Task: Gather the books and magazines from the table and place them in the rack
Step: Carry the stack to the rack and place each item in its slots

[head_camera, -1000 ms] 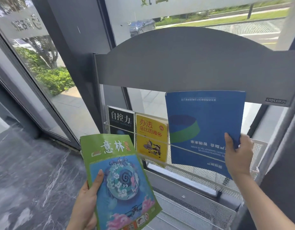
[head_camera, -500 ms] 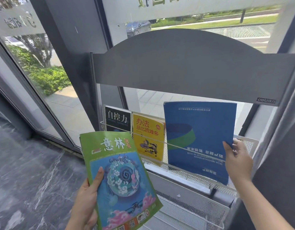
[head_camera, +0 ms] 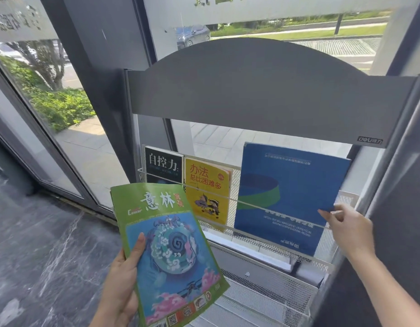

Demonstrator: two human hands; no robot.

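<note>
The blue book [head_camera: 288,197] stands upside down in the top tier of the mesh rack [head_camera: 270,251], behind the rail, beside the yellow book [head_camera: 207,192] and the black book [head_camera: 163,165]. The right hand [head_camera: 348,228] pinches its right edge between thumb and fingertips, a light grip. The left hand [head_camera: 124,274] clasps the green magazine [head_camera: 167,251] in front of the rack, thumb on the cover. If the right hand lets go while the book leans, it may tip sideways or slump forward over the rail; the floppy magazine may also sag and catch on the wire when slotted in one-handed.
</note>
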